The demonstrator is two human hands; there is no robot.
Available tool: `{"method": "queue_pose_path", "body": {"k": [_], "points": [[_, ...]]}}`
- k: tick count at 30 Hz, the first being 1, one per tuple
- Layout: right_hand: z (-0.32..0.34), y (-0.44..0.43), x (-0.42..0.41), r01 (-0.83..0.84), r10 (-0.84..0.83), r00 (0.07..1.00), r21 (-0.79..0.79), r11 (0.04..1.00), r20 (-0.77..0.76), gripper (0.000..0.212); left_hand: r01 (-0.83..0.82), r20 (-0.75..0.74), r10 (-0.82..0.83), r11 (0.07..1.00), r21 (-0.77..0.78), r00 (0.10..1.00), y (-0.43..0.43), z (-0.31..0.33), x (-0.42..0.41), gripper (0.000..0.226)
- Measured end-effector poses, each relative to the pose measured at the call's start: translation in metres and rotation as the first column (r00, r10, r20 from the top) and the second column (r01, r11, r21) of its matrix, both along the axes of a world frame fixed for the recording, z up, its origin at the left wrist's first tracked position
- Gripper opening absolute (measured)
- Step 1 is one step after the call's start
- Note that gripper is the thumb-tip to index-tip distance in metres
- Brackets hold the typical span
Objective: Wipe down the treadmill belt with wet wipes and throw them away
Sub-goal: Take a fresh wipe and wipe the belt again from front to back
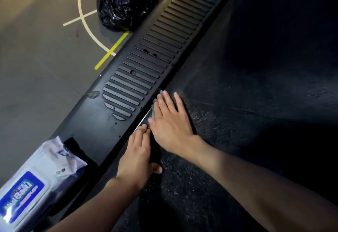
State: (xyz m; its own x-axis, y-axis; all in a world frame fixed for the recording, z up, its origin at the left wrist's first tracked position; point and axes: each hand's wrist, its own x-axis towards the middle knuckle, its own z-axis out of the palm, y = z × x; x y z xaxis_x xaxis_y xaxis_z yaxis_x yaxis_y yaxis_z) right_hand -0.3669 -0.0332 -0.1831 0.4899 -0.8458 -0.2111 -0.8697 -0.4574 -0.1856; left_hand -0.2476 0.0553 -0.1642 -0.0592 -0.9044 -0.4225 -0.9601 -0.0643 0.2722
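Wipes pack (33, 182) on side rail (102, 127), black bag (128, 3) on floor (36, 58), contents unclear

I see a grey, crumpled wet wipe (154, 110) lying on the dark, textured treadmill belt (237, 103), at its left edge.

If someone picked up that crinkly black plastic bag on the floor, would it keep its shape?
Probably not: the crinkly black plastic bag is creased and slumped, so it should sag. Its glossy film looks thin and light. Squat on the grey floor, it seems unlikely to roll.
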Motion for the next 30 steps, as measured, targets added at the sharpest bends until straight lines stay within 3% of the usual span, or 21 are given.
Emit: {"method": "queue_pose_path", "body": {"k": [5,10,12,15,18,23,27,30], "points": [[-0.015,0.021,0.006,0.016,-0.015,1.0,-0.01,1.0,0.027,0.065,-0.004,-0.026,0.004,1.0,-0.011,1.0,0.002,0.001,0.002,0.122],[-0.011,0.031,-0.011,-0.154,0.154,0.988,0.003,0.988,0.024,0.063,-0.03,-0.09,0.03,1.0,0.008,0.995,0.011,0.012,-0.005,0.09],[-0.005,0.023,-0.013,-0.111,0.111,0.994,0.022,0.994,-0.021,0.061,0.009,-0.102,-0.002,0.997,0.071,0.995,0.025,0.011,-0.005,0.101],[0.006,0.04,0.003,0.117,-0.117,0.993,0.094,0.989,-0.002,0.065,0.147,-0.036,-0.142,0.971,0.187,0.989,0.044,0.011,0.003,0.131],[0.014,0.059,0.017,0.172,-0.18,0.983,0.178,0.969,0.027,0.072,0.16,-0.075,-0.148,0.968,0.195,0.986,0.046,0.01,0.01,0.128],[0.016,0.052,0.024,0.219,-0.183,0.972,0.277,0.936,-0.149,0.071,0.203,-0.096,-0.185,0.952,0.229,0.978,0.045,0.001,0.012,0.127],[0.009,0.052,0.026,0.244,-0.198,0.959,0.238,0.94,-0.2,0.066,0.186,-0.049,-0.18,0.917,0.352,0.982,0.039,-0.006,0.005,0.133],[0.009,0.056,0.024,0.242,-0.203,0.959,0.2,0.95,-0.196,0.063,0.175,-0.053,-0.167,0.926,0.334,0.985,0.04,-0.009,0.007,0.135]]}}
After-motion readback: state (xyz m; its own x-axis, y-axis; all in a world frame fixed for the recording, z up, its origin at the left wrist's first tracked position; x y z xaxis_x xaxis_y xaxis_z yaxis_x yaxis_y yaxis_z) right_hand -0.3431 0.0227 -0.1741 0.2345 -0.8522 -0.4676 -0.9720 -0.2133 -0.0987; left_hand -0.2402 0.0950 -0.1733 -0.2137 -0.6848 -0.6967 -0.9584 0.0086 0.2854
